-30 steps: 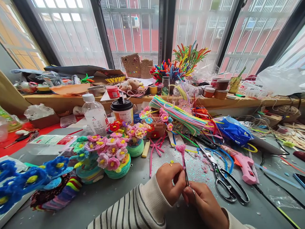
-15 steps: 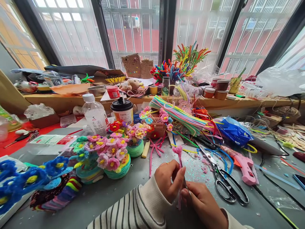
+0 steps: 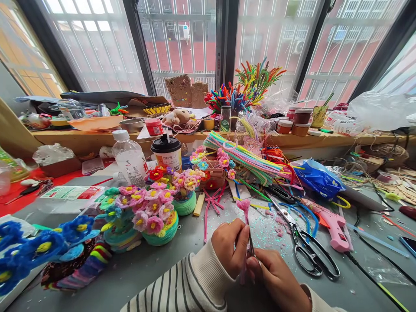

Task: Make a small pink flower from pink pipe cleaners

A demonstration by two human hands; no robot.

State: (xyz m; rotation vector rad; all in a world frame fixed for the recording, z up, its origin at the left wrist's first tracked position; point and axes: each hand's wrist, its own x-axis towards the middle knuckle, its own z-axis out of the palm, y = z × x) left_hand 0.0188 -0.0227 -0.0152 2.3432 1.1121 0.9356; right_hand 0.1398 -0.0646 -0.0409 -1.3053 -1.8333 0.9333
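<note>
A pink pipe cleaner [image 3: 243, 207], with a curled, fluffy top, stands upright in the fingers of my left hand [image 3: 228, 247]. Its lower end hangs below between both hands. My right hand [image 3: 276, 273] pinches a slim metal tool [image 3: 251, 246] that lies against the pipe cleaner's stem. The tool resembles small scissors or tweezers, but fingers cover most of it. The two hands almost touch, just above the grey table [image 3: 169, 268]. Pink fluff [image 3: 278, 229] and glitter lie scattered beyond them.
Large black-handled scissors [image 3: 305, 247] and a pink glue gun [image 3: 336, 229] lie on the right. Pipe-cleaner flower pots [image 3: 159, 227] stand on the left, before a bottle [image 3: 128, 160] and a lidded cup [image 3: 166, 151]. Pastel pipe cleaners [image 3: 242, 158] are heaped behind.
The metal tool has shifted slightly and shows more of its length beside the pink stem. Both hands keep nearly the same place and grip.
</note>
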